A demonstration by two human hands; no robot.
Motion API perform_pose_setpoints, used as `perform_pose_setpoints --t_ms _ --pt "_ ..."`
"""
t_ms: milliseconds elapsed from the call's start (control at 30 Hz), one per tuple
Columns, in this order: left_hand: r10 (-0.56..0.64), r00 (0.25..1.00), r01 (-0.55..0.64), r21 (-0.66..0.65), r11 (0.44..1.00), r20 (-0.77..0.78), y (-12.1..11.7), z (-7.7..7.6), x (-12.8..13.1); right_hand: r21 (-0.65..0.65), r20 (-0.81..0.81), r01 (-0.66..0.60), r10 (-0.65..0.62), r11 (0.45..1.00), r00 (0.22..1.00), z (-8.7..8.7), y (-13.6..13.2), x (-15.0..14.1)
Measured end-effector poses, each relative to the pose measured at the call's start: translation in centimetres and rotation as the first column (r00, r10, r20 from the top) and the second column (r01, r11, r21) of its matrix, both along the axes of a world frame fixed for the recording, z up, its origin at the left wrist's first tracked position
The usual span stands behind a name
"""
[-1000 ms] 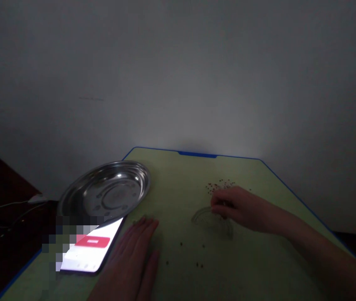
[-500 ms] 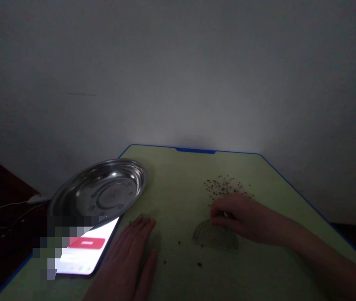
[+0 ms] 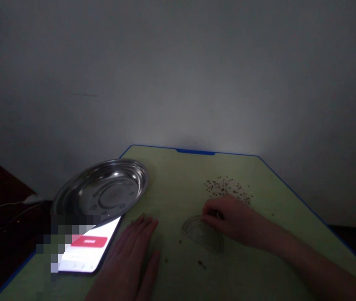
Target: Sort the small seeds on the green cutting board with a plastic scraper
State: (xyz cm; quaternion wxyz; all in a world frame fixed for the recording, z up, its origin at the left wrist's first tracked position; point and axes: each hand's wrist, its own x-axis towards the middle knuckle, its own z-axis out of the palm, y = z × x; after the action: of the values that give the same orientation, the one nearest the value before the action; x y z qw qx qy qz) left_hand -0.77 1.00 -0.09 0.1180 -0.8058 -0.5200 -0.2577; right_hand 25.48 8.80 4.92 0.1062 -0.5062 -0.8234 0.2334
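Note:
My right hand (image 3: 230, 217) pinches the upper edge of a clear plastic protractor (image 3: 203, 236), its curved side facing up and left, low over or on the table. Just beyond that hand lies a scattered patch of white grains and dark seeds (image 3: 228, 187), partly covered by the knuckles. Several dark bits (image 3: 202, 264) lie on the near side of the protractor. Flat on the tabletop, my left hand (image 3: 128, 255) rests with fingers stretched and thumb apart, beside a lit phone (image 3: 85, 255).
A shiny steel basin (image 3: 102, 188) stands at the left, overlapping the phone's far end. The pale green table (image 3: 171, 179) has a blue rim and meets a grey wall (image 3: 178, 75). White cables (image 3: 8, 205) hang off to the left.
The right hand has shifted left and slightly nearer with the protractor, which has turned a little. A small dark bit near the nearest specks has moved. The left hand stays put.

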Motion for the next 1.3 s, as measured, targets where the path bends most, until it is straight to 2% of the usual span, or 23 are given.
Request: perform_pose_setpoints --t_ms 300,400,500,667,767,900,1133,1300 --pt "-0.006 0.998 0.010 0.065 0.998 -0.055 0.1 0.1 -0.1 0.009 0.040 0.098 -0.098 0.995 0.994 0.3 1.7 3.0" --pt "0.007 0.999 -0.004 0.057 0.998 -0.046 0.1 -0.2 -0.1 -0.008 -0.001 0.102 -0.102 0.995 0.995 1.0 1.6 3.9" --pt "0.014 1.000 -0.014 -0.005 1.000 0.005 0.0 -0.1 -0.1 -0.015 -0.079 0.098 -0.099 0.995 0.992 2.1 0.8 3.8" --pt "0.035 0.987 -0.013 -0.140 0.990 0.156 -0.8 0.3 0.0 0.032 -0.112 0.019 -0.015 0.999 0.994 3.4 -0.7 1.4" --pt "0.055 0.967 0.004 -0.228 0.974 0.249 -0.9 0.4 0.0 0.123 -0.049 -0.061 0.068 0.990 0.996 3.4 -0.8 -0.9" --pt "0.099 0.916 0.044 -0.343 0.938 0.389 -0.8 0.8 -0.1 0.163 -0.026 -0.171 0.177 0.972 0.984 3.1 -0.3 -4.2" --pt "0.146 0.878 0.033 -0.362 0.931 0.455 -1.3 1.5 -0.3 0.182 -0.048 -0.270 0.282 0.946 0.958 2.2 -0.3 -8.6" --pt "0.151 0.864 0.043 -0.368 0.929 0.481 -1.5 1.8 -0.2 0.141 -0.055 -0.322 0.332 0.936 0.942 1.6 -1.1 -9.7"
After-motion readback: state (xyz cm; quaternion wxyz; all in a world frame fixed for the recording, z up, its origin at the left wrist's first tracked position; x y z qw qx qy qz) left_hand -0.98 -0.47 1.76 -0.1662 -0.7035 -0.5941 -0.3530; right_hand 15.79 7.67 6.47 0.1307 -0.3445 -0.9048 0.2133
